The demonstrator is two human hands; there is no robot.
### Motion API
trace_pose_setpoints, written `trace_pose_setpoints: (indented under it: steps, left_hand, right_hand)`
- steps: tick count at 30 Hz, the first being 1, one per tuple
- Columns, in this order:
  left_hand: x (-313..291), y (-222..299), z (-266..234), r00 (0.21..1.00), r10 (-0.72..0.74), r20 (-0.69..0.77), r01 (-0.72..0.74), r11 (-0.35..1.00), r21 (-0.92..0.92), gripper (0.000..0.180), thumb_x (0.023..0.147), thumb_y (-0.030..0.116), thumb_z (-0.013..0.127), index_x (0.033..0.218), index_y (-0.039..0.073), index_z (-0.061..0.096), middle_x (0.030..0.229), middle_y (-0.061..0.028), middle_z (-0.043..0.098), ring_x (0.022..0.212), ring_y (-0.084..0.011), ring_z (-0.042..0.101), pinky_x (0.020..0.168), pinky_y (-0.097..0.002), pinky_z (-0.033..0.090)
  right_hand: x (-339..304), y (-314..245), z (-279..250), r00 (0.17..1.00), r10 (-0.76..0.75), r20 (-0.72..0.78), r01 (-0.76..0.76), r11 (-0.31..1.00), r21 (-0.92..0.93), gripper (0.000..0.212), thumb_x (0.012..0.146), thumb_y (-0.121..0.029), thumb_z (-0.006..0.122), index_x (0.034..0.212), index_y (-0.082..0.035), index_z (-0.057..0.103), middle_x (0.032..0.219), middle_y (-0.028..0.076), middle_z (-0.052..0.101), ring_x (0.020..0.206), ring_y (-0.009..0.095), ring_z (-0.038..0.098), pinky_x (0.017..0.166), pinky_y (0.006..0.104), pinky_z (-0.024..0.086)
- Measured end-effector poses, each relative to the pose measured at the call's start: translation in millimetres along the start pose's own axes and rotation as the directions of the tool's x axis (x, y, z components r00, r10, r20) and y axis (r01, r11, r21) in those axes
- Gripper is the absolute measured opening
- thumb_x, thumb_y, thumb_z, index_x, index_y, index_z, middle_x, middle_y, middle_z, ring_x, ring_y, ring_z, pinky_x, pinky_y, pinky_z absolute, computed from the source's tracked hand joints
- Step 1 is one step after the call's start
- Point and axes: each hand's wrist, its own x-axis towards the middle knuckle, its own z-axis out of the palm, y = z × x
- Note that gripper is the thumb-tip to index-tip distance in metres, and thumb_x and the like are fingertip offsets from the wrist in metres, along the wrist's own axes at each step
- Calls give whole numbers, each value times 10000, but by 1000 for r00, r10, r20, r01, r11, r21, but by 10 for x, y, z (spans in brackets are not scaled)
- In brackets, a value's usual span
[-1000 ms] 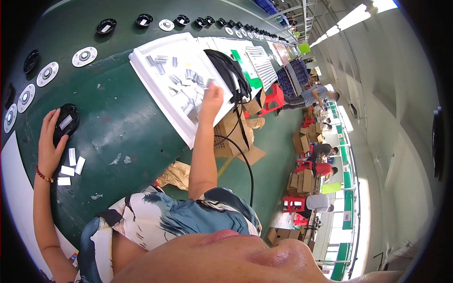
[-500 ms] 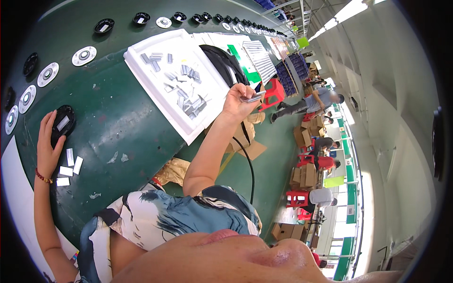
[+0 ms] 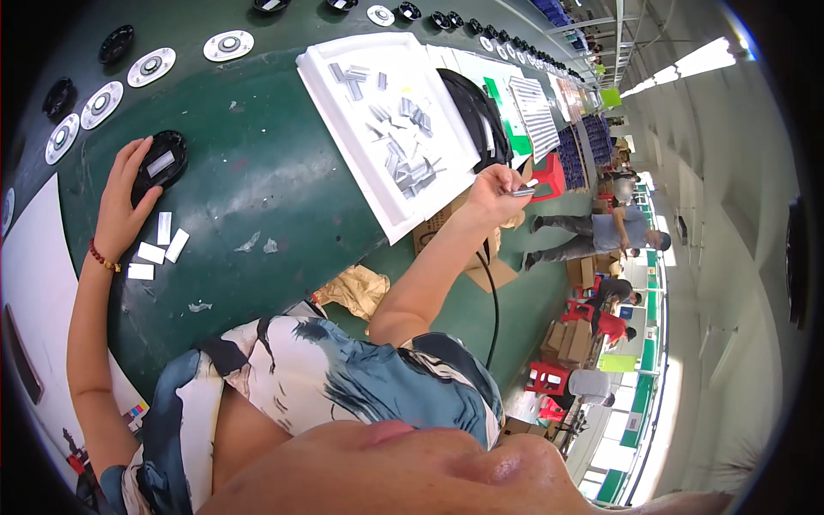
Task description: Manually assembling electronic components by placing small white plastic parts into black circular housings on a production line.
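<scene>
My left hand (image 3: pixel 124 199) is closed round the near edge of a black round plastic part (image 3: pixel 163 163) with a pale rectangular piece on its face, lying on the green table. Several small white rectangular pieces (image 3: pixel 164 227) lie loose beside that wrist. My right hand (image 3: pixel 493 197) is raised past the right edge of a white tray (image 3: pixel 343 163), pinching small silver-grey strips (image 3: pixel 522 191); how many is hidden by the fingers. Inside the tray are scattered similar grey pieces (image 3: pixel 403 167).
Rows of white discs (image 3: pixel 151 67) and black round parts (image 3: pixel 116 43) line the far side of the green table (image 3: pixel 266 193). Right of the tray are a black coiled item (image 3: pixel 472 112) and a red stool (image 3: pixel 548 176). A person (image 3: pixel 631 230) stands in the aisle.
The view has swung, so table and tray appear farther right. Both hands keep their hold; my right hand sits slightly lower relative to the tray.
</scene>
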Motion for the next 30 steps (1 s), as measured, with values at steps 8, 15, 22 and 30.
trace_pose_setpoints:
  steps: [8,15,22,30]
  left_hand:
    - [-54,-212,2,1000,17,-14,-17,1000,8,701,801,-13,632,1464,112,439,1470,-122,436,1346,-312,451,1117,-371,358]
    - [-28,-223,20,999,24,-27,-25,1000,-13,719,795,-12,640,1471,107,428,1468,-127,438,1354,-306,443,1126,-370,344]
    - [-36,-171,27,999,17,-31,-18,999,-45,740,781,-15,652,1475,99,419,1463,-142,435,1363,-307,427,1135,-368,332]
    - [-17,-136,36,999,-6,-34,4,999,-49,756,777,-16,666,1479,101,412,1470,-146,423,1366,-306,423,1132,-370,333]
  right_hand:
    - [-112,176,-166,996,38,-80,-44,996,-72,357,991,-351,493,701,-148,447,540,-32,378,431,84,402,449,216,412]
    - [-148,226,-147,999,24,-39,-28,992,-119,351,981,-306,463,688,-127,392,545,-35,373,443,90,397,469,217,415]
    - [-167,309,-232,987,13,-160,-40,985,-169,311,999,-369,517,792,-142,470,562,-34,383,455,80,379,456,215,378]
    - [-129,327,-299,987,17,-163,-64,955,-289,290,988,-362,539,816,-137,478,575,-46,403,451,74,379,453,209,374]
